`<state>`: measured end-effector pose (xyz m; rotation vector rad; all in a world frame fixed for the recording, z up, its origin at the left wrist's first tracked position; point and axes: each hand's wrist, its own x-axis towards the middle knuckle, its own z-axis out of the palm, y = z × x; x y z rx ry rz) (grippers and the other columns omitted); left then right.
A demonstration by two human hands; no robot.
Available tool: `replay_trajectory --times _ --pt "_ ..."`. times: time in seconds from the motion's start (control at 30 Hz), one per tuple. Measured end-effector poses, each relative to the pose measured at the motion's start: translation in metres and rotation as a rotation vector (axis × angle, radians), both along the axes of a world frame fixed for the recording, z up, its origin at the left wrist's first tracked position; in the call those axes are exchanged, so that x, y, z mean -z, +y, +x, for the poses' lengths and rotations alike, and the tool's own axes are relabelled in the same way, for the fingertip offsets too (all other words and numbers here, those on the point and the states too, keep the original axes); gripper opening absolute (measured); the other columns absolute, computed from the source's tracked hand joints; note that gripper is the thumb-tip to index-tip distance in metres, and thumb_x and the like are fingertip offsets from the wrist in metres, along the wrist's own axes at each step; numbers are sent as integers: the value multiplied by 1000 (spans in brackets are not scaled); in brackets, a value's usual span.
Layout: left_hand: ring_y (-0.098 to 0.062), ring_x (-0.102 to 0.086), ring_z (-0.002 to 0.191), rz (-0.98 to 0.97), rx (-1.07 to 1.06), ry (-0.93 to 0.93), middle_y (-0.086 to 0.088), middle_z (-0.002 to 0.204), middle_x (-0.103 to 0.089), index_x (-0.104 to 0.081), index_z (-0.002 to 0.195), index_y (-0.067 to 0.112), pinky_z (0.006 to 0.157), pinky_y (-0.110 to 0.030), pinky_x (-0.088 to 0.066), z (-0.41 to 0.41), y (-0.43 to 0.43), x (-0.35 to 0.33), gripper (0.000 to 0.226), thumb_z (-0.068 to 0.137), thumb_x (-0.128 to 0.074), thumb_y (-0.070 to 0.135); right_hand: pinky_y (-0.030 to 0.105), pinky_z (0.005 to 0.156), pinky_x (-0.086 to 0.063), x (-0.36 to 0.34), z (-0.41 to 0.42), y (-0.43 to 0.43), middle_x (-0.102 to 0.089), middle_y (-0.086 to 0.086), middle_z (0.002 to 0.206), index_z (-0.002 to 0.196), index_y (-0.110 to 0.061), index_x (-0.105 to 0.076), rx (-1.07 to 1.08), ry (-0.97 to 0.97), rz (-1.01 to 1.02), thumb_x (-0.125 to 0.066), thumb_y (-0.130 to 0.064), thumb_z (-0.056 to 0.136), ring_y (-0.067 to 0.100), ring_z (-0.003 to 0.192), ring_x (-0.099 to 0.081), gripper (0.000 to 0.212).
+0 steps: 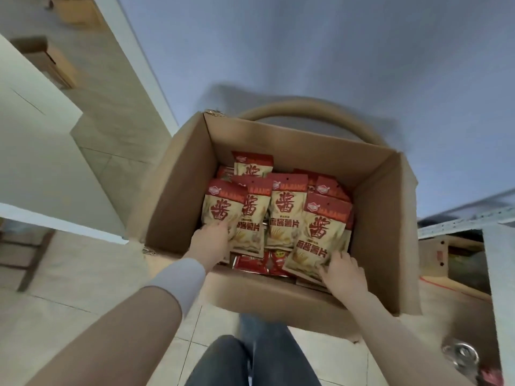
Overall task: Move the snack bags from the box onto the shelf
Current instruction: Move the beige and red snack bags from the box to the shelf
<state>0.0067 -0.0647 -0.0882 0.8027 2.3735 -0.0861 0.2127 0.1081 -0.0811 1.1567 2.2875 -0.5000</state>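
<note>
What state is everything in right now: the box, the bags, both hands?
cardboard box: open at the top, bags inside.
left bag: upright in the box, lower end gripped.
right bag: leaning in the box, lower edge gripped.
middle bags: standing in the box, held by neither hand.
left hand: grips the left bag.
right hand: grips the right bag.

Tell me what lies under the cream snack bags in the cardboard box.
Red packets lie flat beneath the cream snack bags, by the near wall of the cardboard box. Anything deeper, and the box floor, is covered by the bags.
</note>
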Motion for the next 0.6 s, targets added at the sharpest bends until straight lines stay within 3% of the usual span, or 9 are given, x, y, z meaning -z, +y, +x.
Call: replay_trajectory --times 0.17,0.27,0.33,0.47,0.6 --pt "-32 -47 120 17 -474 -215 -15 133 -44 -34 139 14 96 -41 -42 -47 15 76 59 88 -60 30 40 94 -45 70 -23 21 -50 14 127 129 -10 -43 316 -75 -203 -53 -37 90 32 116 -49 48" --pt "-34 -45 123 82 -765 -215 -16 134 -43 -36 137 10 99 -46 -40 -70 17 118 62 85 -66 27 37 89 -47 112 -32 29 -54 12 123 122 -10 -47 641 -19 -253 -62 -35 85 30 111 -54 48" --pt "-36 -45 124 99 -891 -205 -17 136 -42 -35 139 9 101 -48 -41 -81 14 144 66 84 -67 25 44 94 -46 134 -39 33 -49 14 130 129 -11 -41 849 9 -212 -69 -38 79 33 117 -51 64" --pt "-32 -46 125 117 -844 -192 -14 136 -47 -36 138 8 101 -46 -41 -89 10 178 65 83 -67 24 54 100 -35 161 -52 38 -27 20 144 145 -15 -15 1022 -71 -90 -73 -39 75 39 131 -33 94" --pt "-32 -46 124 125 -834 -161 -14 135 -45 -37 138 7 99 -45 -41 -85 10 184 67 82 -70 24 56 100 -38 174 -54 35 -34 21 140 140 -8 -27 1052 -82 -15 -75 -39 72 40 128 -38 88"
